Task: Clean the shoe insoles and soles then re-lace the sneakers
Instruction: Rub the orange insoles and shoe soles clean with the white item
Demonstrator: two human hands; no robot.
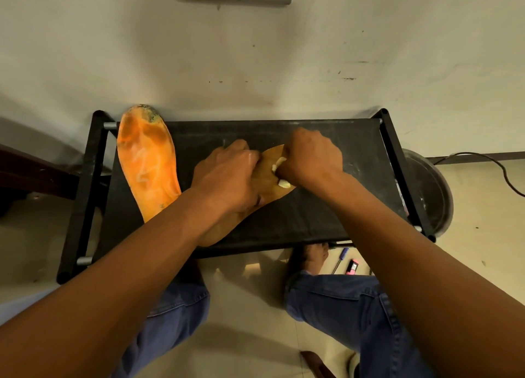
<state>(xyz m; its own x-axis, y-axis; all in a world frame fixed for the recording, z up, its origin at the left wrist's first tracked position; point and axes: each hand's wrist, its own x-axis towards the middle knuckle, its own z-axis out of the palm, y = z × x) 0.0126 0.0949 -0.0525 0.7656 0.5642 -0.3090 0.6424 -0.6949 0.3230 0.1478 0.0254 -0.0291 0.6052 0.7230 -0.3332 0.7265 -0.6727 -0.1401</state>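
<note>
Left hand (227, 176) pressing down on tan insole (264, 178) at frame centre, right hand (311, 157) fisted round a whitish object (279, 161) against that insole, black desk (326, 207) beneath, orange insole (147, 161) lying at left, metal basin (431, 190) at right edge.

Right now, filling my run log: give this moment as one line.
step: scrubbing insole | left hand: pressing brown insole onto black stand | right hand: grip on white object | orange insole: aside

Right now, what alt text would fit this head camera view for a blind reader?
Two hands work on a brown insole lying on a black rack: the left hand presses it down while the right hand scrubs it with a white brush. An orange insole lies alongside.
</note>
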